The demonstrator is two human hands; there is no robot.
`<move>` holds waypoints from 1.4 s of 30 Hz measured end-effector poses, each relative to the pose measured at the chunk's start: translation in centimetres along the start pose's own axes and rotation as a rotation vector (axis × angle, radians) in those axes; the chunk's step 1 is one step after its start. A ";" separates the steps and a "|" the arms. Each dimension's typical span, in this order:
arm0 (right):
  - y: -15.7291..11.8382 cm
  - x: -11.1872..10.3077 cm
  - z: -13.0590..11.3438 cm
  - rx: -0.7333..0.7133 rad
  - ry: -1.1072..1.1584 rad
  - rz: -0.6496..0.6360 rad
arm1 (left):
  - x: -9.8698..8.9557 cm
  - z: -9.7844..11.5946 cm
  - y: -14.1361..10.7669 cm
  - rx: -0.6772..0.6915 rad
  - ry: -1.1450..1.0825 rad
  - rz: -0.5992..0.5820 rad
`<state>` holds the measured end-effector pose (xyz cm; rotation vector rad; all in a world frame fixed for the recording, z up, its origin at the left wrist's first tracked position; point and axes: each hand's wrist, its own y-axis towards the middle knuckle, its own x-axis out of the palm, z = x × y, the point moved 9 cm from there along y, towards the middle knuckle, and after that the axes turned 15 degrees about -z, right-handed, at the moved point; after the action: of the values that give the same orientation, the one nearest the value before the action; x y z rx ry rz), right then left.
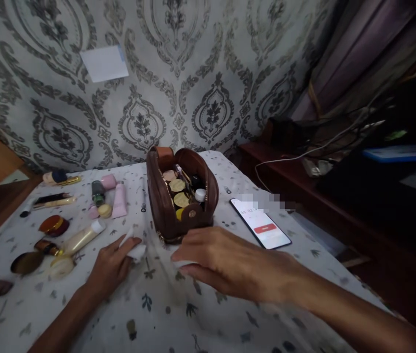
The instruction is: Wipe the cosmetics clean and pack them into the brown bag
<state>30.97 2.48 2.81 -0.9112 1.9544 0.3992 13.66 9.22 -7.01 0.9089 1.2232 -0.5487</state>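
My left hand (114, 260) is closed on a crumpled white tissue-like piece (136, 250), just left of the brown makeup bag (178, 230). In front of the bag, my right hand (215, 262) has its thumb and fingers pinched together. A bit of white shows between them, though I cannot tell whether it is tissue or cloth. Unzipped, the bag stands upright with gold-lidded jars (181, 200), a white-capped bottle (200, 195) and other cosmetics inside. Neither hand reaches into it.
Left of the bag lie a pink tube (119, 200), a cream tube (85, 238), an amber jar (54, 225), a round brush (27, 263) and other cosmetics. A lit phone (261, 224) rests to the right. Patterned cloth (171, 314) covers the surface; a papered wall (178, 98) stands behind.
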 end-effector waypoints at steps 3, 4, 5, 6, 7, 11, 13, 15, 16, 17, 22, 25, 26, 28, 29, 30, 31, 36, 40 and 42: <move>0.8 1.8 0.0 0.017 0.039 0.012 | 0.8 -1.2 0.2 -0.092 -0.135 -0.050; 1.0 2.1 0.1 0.021 0.066 0.051 | 1.1 -1.5 0.3 -0.121 -0.180 -0.076; 1.3 2.5 0.1 0.016 0.096 0.083 | 1.4 -1.7 0.4 -0.149 -0.218 -0.103; 1.7 2.9 0.1 0.007 0.128 0.106 | 1.6 -1.9 0.4 -0.174 -0.249 -0.124; 2.2 3.4 0.0 -0.003 0.164 0.120 | 1.7 -2.0 0.5 -0.192 -0.276 -0.141; 5.2 6.1 -0.3 -0.037 0.320 0.126 | 1.5 -2.3 0.5 -0.230 -0.388 -0.144; 7.0 7.4 0.2 -0.022 0.408 0.141 | 1.3 -2.3 0.5 -0.214 -0.434 -0.142; 8.8 8.5 1.0 0.004 0.557 0.170 | 1.2 -2.3 0.5 -0.202 -0.466 -0.144; 9.6 9.1 1.5 0.021 0.662 0.179 | 1.1 -2.4 0.4 -0.201 -0.481 -0.145; 10.4 9.8 2.0 0.034 0.772 0.182 | 1.1 -2.4 0.3 -0.202 -0.496 -0.145; 12.7 11.8 3.4 0.039 1.086 0.316 | 1.3 -3.0 0.0 -0.213 -0.499 -0.159; 12.6 12.5 3.9 0.043 1.050 0.434 | 1.3 -3.5 -0.1 -0.233 -0.472 -0.139; 12.5 12.8 3.9 0.039 1.030 0.438 | 1.4 -3.5 -0.1 -0.233 -0.466 -0.133; 12.6 13.3 3.7 0.025 1.006 0.418 | 1.4 -3.6 -0.2 -0.228 -0.453 -0.129; 12.6 13.5 3.7 0.021 1.004 0.412 | 1.5 -3.5 -0.2 -0.224 -0.446 -0.129; 12.5 13.6 3.7 0.020 1.004 0.411 | 1.5 -3.5 -0.2 -0.221 -0.440 -0.130; 12.5 13.6 3.7 0.021 1.003 0.409 | 1.4 -3.4 -0.2 -0.219 -0.433 -0.132; 12.4 13.5 3.7 0.020 0.995 0.412 | 1.2 -3.0 -0.2 -0.210 -0.406 -0.145; 12.3 13.3 3.3 0.018 0.960 0.405 | 1.2 -3.0 -0.4 -0.204 -0.392 -0.150; 12.3 13.3 3.2 0.022 0.949 0.399 | 1.3 -3.0 -0.5 -0.203 -0.383 -0.151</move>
<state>19.78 6.81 -11.07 -0.7469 3.0250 0.1624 12.00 11.57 -8.56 0.5132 0.9806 -0.6713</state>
